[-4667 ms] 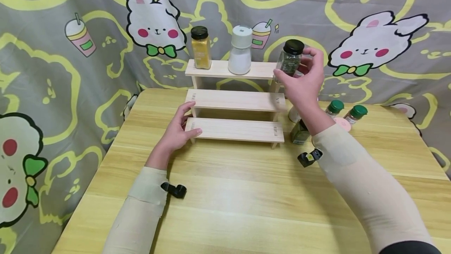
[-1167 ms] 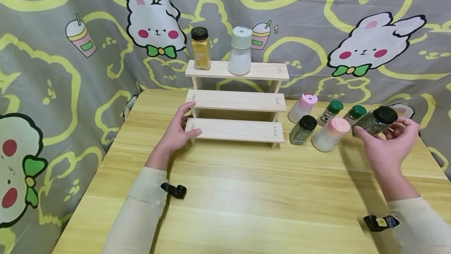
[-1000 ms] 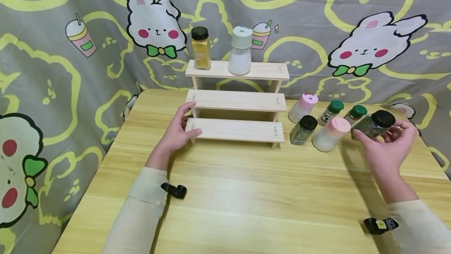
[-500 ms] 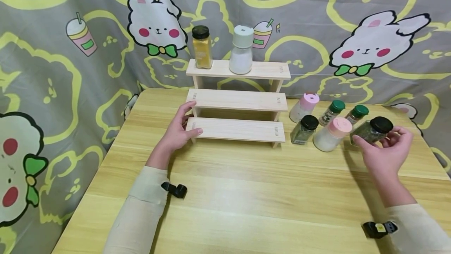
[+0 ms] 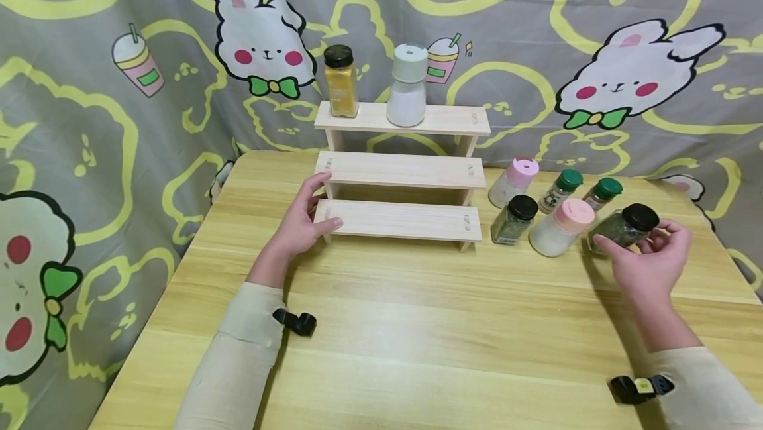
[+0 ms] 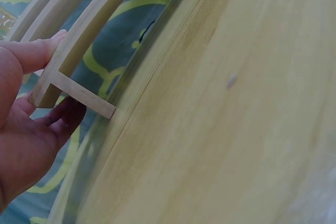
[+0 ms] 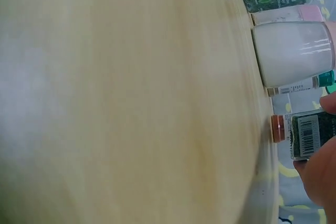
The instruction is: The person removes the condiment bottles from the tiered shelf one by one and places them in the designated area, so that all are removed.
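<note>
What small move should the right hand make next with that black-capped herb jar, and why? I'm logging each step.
Probably lower it the last bit and let go: the right hand holds the herb jar tilted just above the table, beside the pink-capped jar.

The head view looks forward and down from above the desk, taking in both hands and the curtain behind. The left wrist view sits very close to the left hand, low along the desk edge, facing the wooden rack that the head view also shows. The right wrist view, rolled sideways, skims the desk towards the jars beside the right hand.
</note>
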Demonstrator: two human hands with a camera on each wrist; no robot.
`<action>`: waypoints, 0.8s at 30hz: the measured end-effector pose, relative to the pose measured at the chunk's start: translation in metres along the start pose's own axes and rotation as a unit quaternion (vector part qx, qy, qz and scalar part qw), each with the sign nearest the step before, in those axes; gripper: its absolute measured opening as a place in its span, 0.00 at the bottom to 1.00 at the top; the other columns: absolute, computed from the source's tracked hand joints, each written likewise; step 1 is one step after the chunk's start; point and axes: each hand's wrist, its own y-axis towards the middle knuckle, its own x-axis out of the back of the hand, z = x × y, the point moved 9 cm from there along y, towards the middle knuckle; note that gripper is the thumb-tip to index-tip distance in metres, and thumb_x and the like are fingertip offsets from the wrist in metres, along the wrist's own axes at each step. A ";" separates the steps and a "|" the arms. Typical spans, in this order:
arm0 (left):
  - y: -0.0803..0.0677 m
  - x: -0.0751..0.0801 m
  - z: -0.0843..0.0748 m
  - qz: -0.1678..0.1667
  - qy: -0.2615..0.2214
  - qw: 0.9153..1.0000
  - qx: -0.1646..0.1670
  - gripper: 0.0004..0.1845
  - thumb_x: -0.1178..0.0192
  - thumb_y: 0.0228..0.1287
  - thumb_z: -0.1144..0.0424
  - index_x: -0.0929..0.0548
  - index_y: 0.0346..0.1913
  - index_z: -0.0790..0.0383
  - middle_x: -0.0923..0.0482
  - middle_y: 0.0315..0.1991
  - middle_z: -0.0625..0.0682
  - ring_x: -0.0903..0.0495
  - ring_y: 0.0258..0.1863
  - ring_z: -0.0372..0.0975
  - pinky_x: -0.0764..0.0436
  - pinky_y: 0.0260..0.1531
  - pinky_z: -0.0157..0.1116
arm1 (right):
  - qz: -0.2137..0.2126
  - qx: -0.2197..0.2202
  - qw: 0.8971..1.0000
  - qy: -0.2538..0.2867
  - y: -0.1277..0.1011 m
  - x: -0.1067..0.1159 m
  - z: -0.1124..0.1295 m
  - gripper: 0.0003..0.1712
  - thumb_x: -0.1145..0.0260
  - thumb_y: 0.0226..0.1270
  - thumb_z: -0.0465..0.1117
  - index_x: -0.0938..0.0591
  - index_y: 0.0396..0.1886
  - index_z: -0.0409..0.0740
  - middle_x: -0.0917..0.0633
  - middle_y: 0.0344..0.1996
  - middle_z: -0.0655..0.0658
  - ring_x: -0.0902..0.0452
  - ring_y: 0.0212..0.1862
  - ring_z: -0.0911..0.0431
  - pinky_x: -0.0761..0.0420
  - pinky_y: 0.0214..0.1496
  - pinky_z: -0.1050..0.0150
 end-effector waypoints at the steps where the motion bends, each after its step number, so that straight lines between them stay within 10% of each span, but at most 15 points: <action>1: -0.001 0.000 -0.004 0.001 0.000 1.000 0.001 0.47 0.35 0.57 0.83 0.40 0.75 0.49 0.48 0.76 0.54 0.37 0.67 0.57 0.31 0.61 0.54 | 0.001 -0.001 1.000 0.000 0.001 0.000 -0.002 0.50 0.18 0.39 0.22 0.33 0.59 0.55 0.29 0.51 0.52 0.28 0.48 0.62 0.27 0.49 0.76; 6: -0.004 -0.003 -0.018 0.007 -0.003 1.000 0.008 0.45 0.36 0.57 0.84 0.41 0.75 0.58 0.49 0.76 0.60 0.39 0.68 0.62 0.32 0.62 0.55 | 0.005 -0.004 1.000 -0.003 0.002 0.000 -0.008 0.50 0.19 0.39 0.21 0.33 0.59 0.55 0.29 0.51 0.52 0.29 0.48 0.61 0.26 0.47 0.76; 24: 0.002 0.001 0.008 0.004 0.005 1.000 0.001 0.47 0.33 0.58 0.80 0.41 0.76 0.46 0.48 0.76 0.52 0.37 0.67 0.55 0.30 0.60 0.54 | 0.020 0.004 1.000 -0.010 0.002 -0.005 -0.020 0.49 0.21 0.40 0.19 0.33 0.59 0.55 0.29 0.51 0.52 0.29 0.49 0.61 0.27 0.47 0.77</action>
